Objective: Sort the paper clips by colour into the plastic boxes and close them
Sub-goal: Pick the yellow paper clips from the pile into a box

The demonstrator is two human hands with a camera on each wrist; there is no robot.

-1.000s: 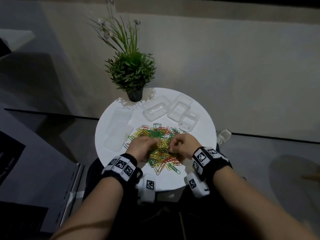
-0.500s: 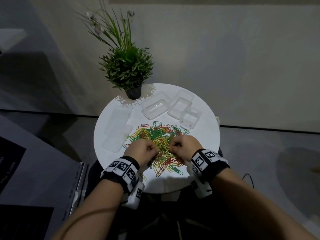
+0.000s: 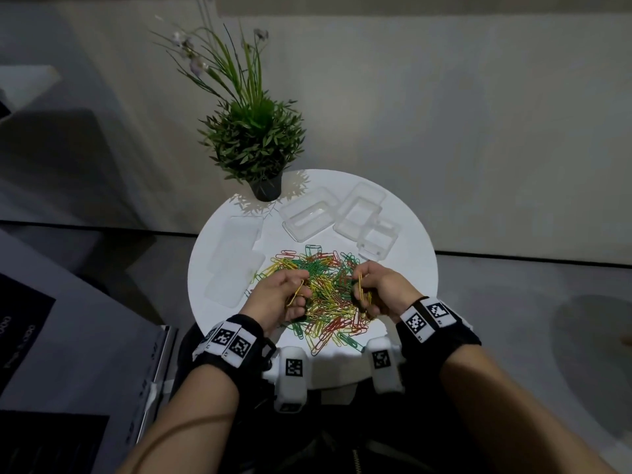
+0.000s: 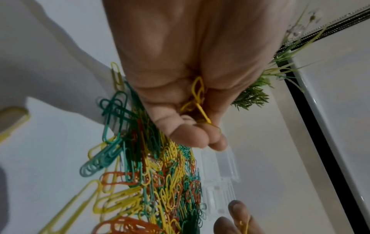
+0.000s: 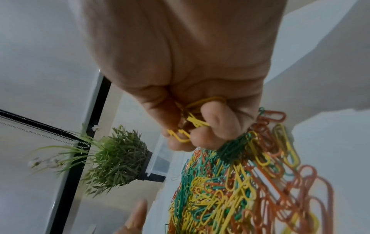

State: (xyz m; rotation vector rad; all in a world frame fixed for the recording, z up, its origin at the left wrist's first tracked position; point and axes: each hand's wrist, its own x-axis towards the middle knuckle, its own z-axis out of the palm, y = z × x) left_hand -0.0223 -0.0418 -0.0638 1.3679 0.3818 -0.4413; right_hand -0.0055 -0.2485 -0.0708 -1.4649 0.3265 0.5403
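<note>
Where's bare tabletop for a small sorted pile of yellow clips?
Bare white table lies right of the paper clip pile, below the open plastic boxes. A narrower strip runs between pile and boxes. Crowded: centre pile, the lids on the left, the potted plant at the back.

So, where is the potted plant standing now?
In the head view the potted plant stands at the far left edge of the round white table, just left of the clear plastic boxes, beyond the paper clips.
</note>
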